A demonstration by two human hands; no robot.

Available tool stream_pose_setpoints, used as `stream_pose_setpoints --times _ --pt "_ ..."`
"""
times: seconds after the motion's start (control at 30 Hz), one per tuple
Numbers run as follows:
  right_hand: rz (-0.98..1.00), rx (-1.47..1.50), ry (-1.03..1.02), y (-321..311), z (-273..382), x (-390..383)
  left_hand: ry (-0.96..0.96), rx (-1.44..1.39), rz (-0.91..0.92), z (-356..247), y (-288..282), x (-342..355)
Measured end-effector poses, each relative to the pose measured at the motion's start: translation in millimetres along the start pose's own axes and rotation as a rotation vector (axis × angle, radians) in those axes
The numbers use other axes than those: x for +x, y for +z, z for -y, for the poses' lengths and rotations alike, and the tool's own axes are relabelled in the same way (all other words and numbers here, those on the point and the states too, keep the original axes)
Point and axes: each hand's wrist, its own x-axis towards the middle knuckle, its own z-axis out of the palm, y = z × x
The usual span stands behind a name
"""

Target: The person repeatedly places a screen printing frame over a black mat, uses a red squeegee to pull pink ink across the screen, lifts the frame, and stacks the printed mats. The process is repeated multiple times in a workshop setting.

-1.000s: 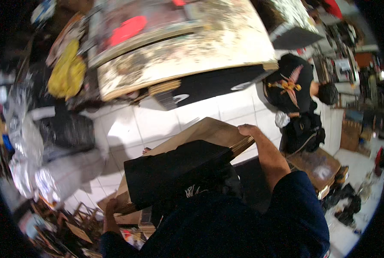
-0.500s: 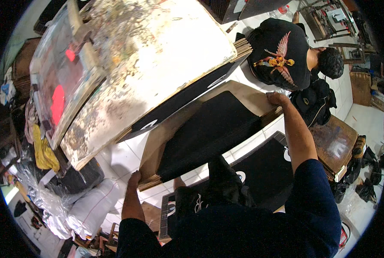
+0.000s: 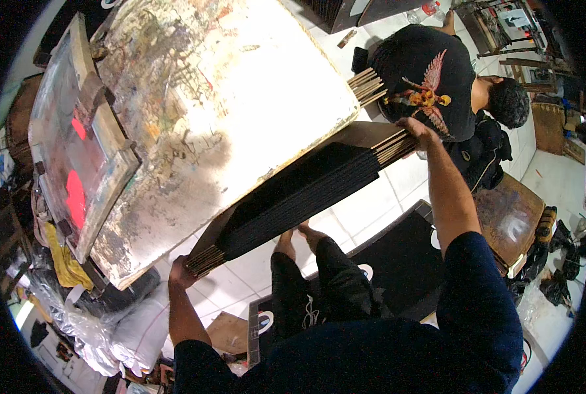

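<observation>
Between my hands is a stack of thin wooden boards (image 3: 299, 200) with black fabric over their middles. Bare brown board ends show at both sides. My left hand (image 3: 182, 272) is closed round the near-left end of the stack. My right hand (image 3: 421, 134) grips the far-right end, close to a seated person's back. The stack is tilted, with its layered long edge toward me, and lies right along the side of a paint-stained table (image 3: 181, 177). Most of my fingers are hidden behind the board ends.
A framed printing screen (image 3: 86, 151) with pink ink stands on the table's left. A person in a black shirt (image 3: 424, 85) sits at the far right. Behind my legs lies a black-covered board (image 3: 398, 262). White plastic sacks (image 3: 142, 335) lie at lower left, a brown wooden board (image 3: 506, 210) at right.
The stack has moved away from my body toward the table and tipped, so its layered edge now faces me. Both hands moved with it, still gripping its ends. My bare feet now show beneath.
</observation>
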Motion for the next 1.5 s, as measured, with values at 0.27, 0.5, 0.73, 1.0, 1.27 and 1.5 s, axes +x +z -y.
stream_pose_setpoints --times 0.27,0.5,0.73,1.0,1.27,1.5 --pt "-0.34 0.278 -0.131 36.2 -26.6 5.5 0.371 -0.167 -0.194 13.8 -25.3 49.2" --pt "-0.418 0.082 -0.263 51.2 -7.2 6.0 0.577 0.354 -1.048 70.7 44.0 34.2" --pt "0.052 -0.255 -0.447 -1.6 -34.5 89.1 1.072 0.439 -1.592 98.4 283.2 -23.1" --pt "0.168 -0.561 -0.122 -235.4 4.8 32.8 1.229 0.565 -1.718 29.4 543.6 -92.5" --pt "0.135 -0.563 -0.273 -328.4 111.5 7.4 1.096 0.468 -1.632 20.4 560.0 -72.0" --pt "0.428 -0.262 -0.329 -334.6 113.1 41.5 0.595 0.224 -1.453 -13.3 591.9 -108.9"
